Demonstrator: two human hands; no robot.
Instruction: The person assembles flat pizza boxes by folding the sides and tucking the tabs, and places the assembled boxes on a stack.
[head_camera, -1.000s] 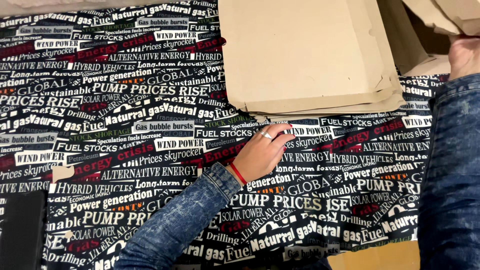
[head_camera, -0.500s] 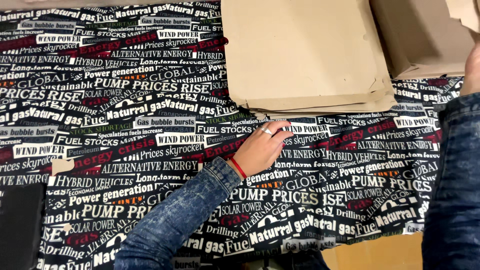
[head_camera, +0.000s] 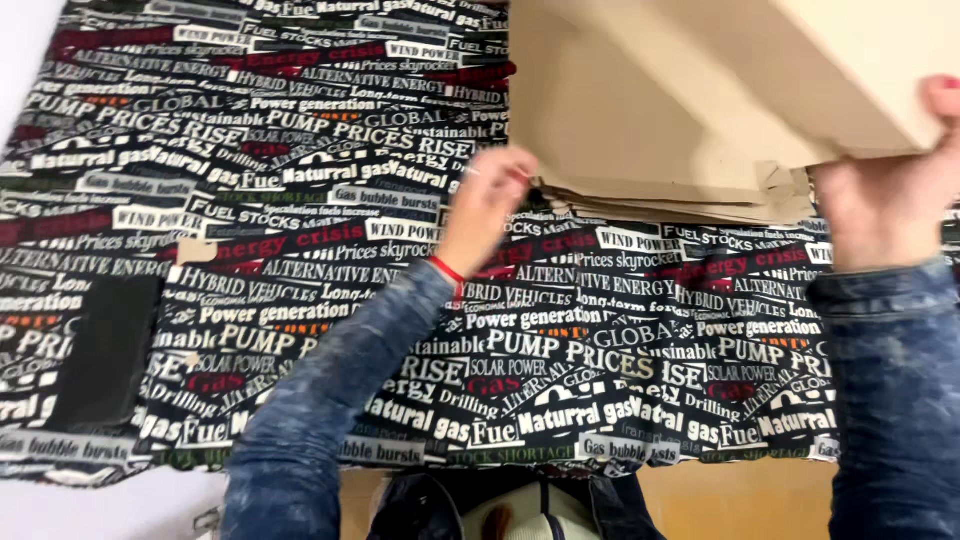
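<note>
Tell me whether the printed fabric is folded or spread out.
Spread out: the printed fabric lies flat across the table, with brown paper sheets lying on its far part.

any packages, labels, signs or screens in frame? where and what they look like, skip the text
No packages, signs or screens as such.
Printed fabric: spread flat across the table, black with white, red and orange lettering all over.
Brown paper sheets: stacked top right on the fabric, plain tan, unprinted; right hand lifts the top one, left hand at the stack's edge.

Two arms in blue denim sleeves

The left hand (head_camera: 487, 205) has a thin red band at the wrist (a ring is blurred); the right hand (head_camera: 885, 205) shows a red painted thumbnail; both sleeves look faded and mottled.
</note>
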